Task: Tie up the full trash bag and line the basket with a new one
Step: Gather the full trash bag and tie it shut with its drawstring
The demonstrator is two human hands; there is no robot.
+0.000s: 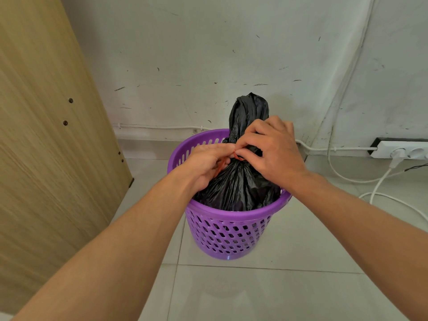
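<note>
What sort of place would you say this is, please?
Probably a room corner in a home or office: tiled floor, scuffed white wall, power strip with cables, and a purple basket holding a black bag.

At frame left we see a wooden panel (46, 135); at right, a white power strip (403, 149) with white cables (379, 181) over floor tiles (289, 293).

- Wooden panel (46, 135) stands close left of the purple basket (231, 235).
- White cables (382, 181) trail across floor at right.
- Bare tiles (254, 293) lie open in front.
</note>
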